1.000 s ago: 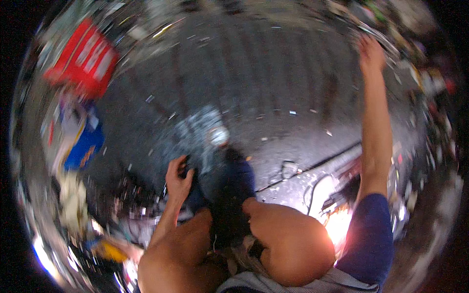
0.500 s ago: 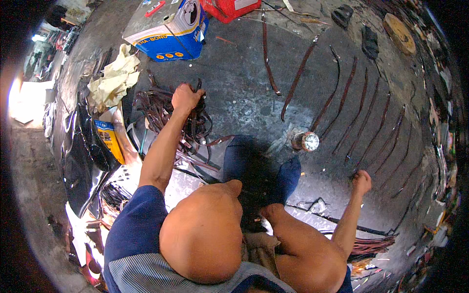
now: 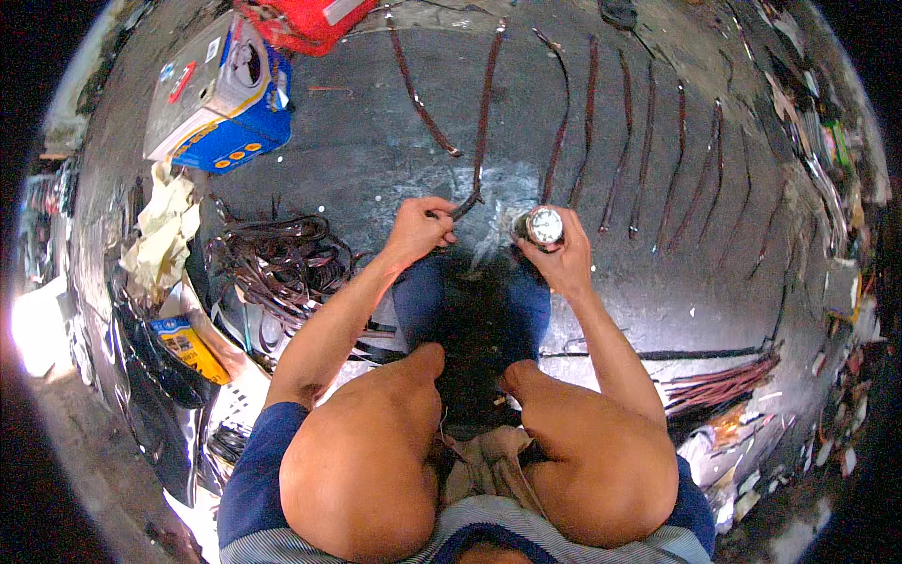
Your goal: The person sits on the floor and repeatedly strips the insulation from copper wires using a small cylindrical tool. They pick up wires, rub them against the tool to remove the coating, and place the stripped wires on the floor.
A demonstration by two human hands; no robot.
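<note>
My left hand (image 3: 421,228) is closed, pinching the end of a dark brown strip (image 3: 467,203) just above the work surface. The strip's far end meets or overlaps the near end of a longer strip (image 3: 488,103) that lies on the surface. My right hand (image 3: 567,256) is wrapped round a short cylinder with a shiny round metal top (image 3: 544,226), held upright; its lower part is hidden by my fingers. Left of my left hand lies a tangled pile of brown strips (image 3: 282,258).
Several strips (image 3: 628,141) lie side by side at the right on the dark surface (image 3: 376,122). A blue and white square can (image 3: 235,103) and a red container (image 3: 315,21) stand at the far left. Crumpled cream cloth or paper (image 3: 162,230) and a strip bundle (image 3: 723,381) lie nearby.
My left hand has moved from the pile toward the middle, now with a strip. My right hand has come up from the lower right and taken hold of the cylinder. The view has shifted.
</note>
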